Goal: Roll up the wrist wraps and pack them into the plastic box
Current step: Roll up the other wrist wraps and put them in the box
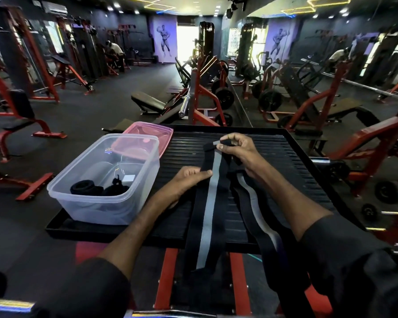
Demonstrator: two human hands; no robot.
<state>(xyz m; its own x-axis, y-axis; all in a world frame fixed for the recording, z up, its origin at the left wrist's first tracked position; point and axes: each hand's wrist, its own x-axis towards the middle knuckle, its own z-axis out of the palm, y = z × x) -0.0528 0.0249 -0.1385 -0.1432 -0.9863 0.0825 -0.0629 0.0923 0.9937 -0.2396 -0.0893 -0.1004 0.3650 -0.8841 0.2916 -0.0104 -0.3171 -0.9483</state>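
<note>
A long black wrist wrap (210, 203) with a grey stripe lies down the ribbed black platform (285, 166) and hangs over its near edge. My right hand (238, 149) pinches the wrap's far end, which is folded over. My left hand (189, 180) presses on the wrap's left edge, thumb on top. A second black wrap (260, 216) with a pale stripe lies to the right, partly under my right forearm. The clear plastic box (83, 198) stands at the platform's left. Inside it sit two rolled black wraps (86, 188).
The box's pink lid (156, 134) lies behind the box on the platform's far left corner. Red and black weight benches, a barbell and plates stand beyond the platform. A mirror wall runs along the right. People sit far off at the left.
</note>
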